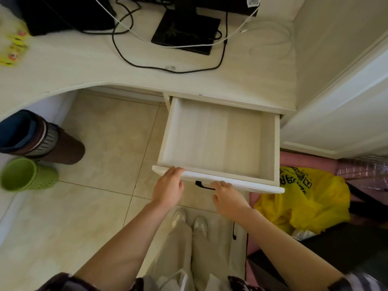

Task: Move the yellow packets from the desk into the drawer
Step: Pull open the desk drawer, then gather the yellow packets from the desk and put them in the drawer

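Observation:
The yellow packets (13,48) lie blurred at the far left of the pale desk (84,66), well away from both hands. The drawer (216,135) under the desk's right part stands pulled out, and its inside is bare. My left hand (168,190) rests with its fingers over the left end of the drawer's front rim. My right hand (227,198) is at the right end of the black drawer handle (202,185), fingers curled under it. Neither hand holds a packet.
A monitor base (184,32) and black and white cables (126,38) lie on the desk. A brown bin (42,137) and a green bin (27,174) lie on the tiled floor at left. A yellow plastic bag (304,202) sits at right below the drawer. My feet (189,221) stand in front of the drawer.

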Motion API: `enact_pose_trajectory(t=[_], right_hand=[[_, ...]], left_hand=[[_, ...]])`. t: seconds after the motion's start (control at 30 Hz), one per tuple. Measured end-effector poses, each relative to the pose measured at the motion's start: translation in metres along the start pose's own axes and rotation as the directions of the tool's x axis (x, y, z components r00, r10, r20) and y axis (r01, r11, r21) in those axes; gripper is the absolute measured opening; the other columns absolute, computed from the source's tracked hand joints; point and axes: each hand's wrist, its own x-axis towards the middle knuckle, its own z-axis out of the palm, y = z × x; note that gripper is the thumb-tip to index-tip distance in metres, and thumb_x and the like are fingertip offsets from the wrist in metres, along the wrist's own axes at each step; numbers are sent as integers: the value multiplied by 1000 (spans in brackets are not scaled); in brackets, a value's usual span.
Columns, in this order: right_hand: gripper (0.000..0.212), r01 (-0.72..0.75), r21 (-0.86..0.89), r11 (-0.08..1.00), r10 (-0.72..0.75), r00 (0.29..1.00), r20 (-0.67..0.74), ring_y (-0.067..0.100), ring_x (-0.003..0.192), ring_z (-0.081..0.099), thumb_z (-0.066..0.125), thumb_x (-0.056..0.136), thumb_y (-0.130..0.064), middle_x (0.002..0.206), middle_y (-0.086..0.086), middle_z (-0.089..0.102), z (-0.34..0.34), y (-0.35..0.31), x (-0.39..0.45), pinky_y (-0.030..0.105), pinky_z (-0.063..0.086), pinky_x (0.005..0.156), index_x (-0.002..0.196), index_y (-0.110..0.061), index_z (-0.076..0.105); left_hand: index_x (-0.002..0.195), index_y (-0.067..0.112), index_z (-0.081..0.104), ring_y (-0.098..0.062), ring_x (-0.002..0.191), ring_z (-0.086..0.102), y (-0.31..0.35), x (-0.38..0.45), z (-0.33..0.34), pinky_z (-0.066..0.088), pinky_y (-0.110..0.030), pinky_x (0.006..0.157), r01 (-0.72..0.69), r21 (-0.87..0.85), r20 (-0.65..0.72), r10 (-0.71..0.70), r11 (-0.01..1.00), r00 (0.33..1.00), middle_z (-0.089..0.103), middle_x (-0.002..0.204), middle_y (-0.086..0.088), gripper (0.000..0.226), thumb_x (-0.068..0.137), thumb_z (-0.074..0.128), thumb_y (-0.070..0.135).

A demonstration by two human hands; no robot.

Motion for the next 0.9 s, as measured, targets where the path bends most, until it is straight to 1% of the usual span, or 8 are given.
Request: enact_pose_trajectory(t=[0.17, 0.23, 0.37, 0.5, 0.67, 0.77, 0.83, 0.9], right_hand=[[42, 61, -32, 998, -63, 994, -86, 24, 122, 47, 35, 98, -20, 134, 5, 51, -27, -27, -5, 36, 45, 89, 139, -15, 40], [40, 95, -66, 993, -102, 989, -104, 25, 119, 49, 36, 99, -23, 131, 6, 53, -34, -43, -5, 35, 45, 86, 138, -15, 41], [33, 156, -120, 981, -174, 972, -158, 23, 103, 58, 37, 99, -24, 117, 4, 60, -43, -85, -2, 34, 51, 79, 130, -16, 46], [29, 224, -173, 959, -253, 952, -170, 19, 97, 59, 39, 99, -27, 113, 2, 61, -43, -136, 10, 31, 51, 78, 126, -18, 47], [29, 327, -202, 923, -357, 924, -138, 20, 97, 61, 38, 99, -25, 113, 4, 62, -37, -212, 31, 25, 46, 74, 124, -17, 50], [31, 362, -199, 911, -390, 913, -121, 21, 88, 62, 37, 99, -25, 106, 6, 63, -34, -260, 45, 33, 55, 76, 125, -16, 51], [29, 374, -202, 905, -401, 909, -112, 20, 83, 62, 37, 99, -26, 100, 5, 63, -30, -293, 56, 36, 56, 73, 121, -15, 50], [28, 386, -206, 899, -414, 904, -111, 21, 88, 61, 37, 99, -27, 106, 6, 61, -28, -323, 65, 35, 54, 73, 121, -15, 50]], left_hand=[[129, 18, 53, -19, 109, 58, -2, -26, -24, 51, -35, 85, 181, -104, -40, -186, 978, 982, 63, 120, -3, 35, 94, 51, 17], [127, 20, 54, -19, 102, 61, -7, -38, -35, 53, -37, 82, 218, -162, -83, -233, 962, 969, 65, 114, -3, 34, 94, 51, 19], [124, 20, 57, -18, 95, 63, -25, -60, -61, 54, -38, 80, 262, -228, -181, -305, 938, 935, 67, 106, -1, 31, 94, 49, 21], [118, 20, 61, -19, 89, 61, -56, -76, -91, 52, -36, 76, 334, -269, -287, -406, 903, 867, 66, 99, -3, 26, 96, 48, 22], [116, 23, 60, -19, 85, 63, -113, -96, -132, 54, -33, 74, 435, -297, -376, -523, 850, 765, 65, 101, -3, 24, 95, 49, 25], [116, 23, 60, -17, 84, 62, -154, -107, -157, 51, -29, 74, 471, -316, -400, -566, 823, 721, 64, 100, -1, 23, 95, 49, 26], [115, 23, 60, -17, 88, 61, -182, -113, -175, 50, -30, 75, 487, -318, -420, -581, 814, 697, 64, 100, -1, 23, 95, 49, 26], [115, 21, 60, -18, 94, 61, -210, -116, -193, 49, -31, 76, 502, -316, -439, -593, 805, 675, 66, 101, -1, 23, 96, 49, 25]])
